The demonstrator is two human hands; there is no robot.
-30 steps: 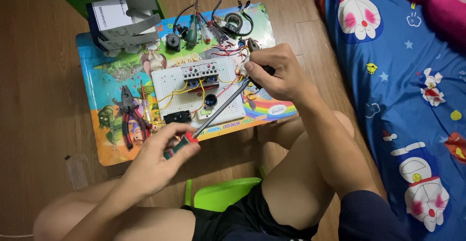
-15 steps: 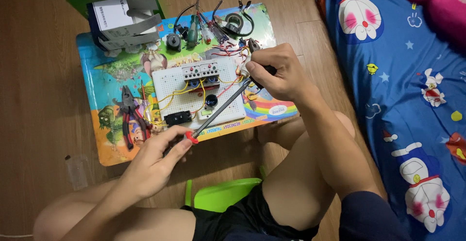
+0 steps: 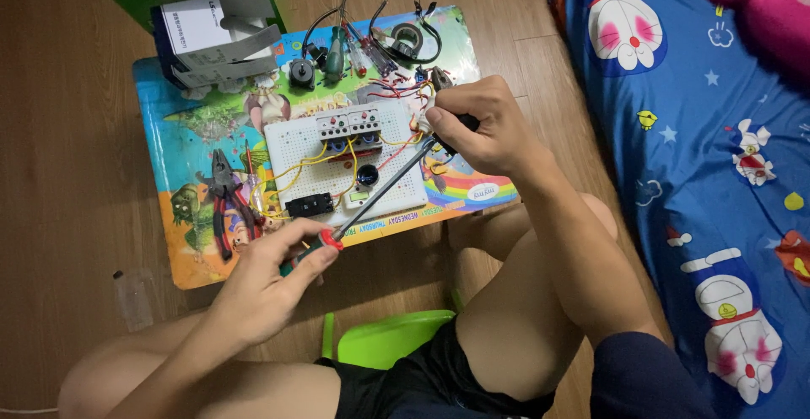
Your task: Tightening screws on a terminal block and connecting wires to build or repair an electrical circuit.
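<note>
My left hand [image 3: 261, 280] grips the red and green handle of a long screwdriver [image 3: 384, 187] at the table's front edge. Its metal shaft slants up and to the right across a white perforated board [image 3: 295, 145], and the tip ends under my right hand. My right hand [image 3: 481, 124] is closed on a small black part with wires at the board's right edge. The part itself is mostly hidden by my fingers. The board carries switches, a black block and yellow and red wires.
The board lies on a small colourful cartoon table [image 3: 169, 132]. Red-handled pliers [image 3: 224, 200] lie at its left, a grey and white box [image 3: 211, 35] at the back left, spare screwdrivers [image 3: 336, 56] and a tape roll [image 3: 407, 37] at the back. A green stool [image 3: 388, 339] is under me, a blue blanket [image 3: 717, 174] at the right.
Almost nothing differs. My left hand has shifted slightly on the screwdriver handle, and my right hand stays at the board's right edge.
</note>
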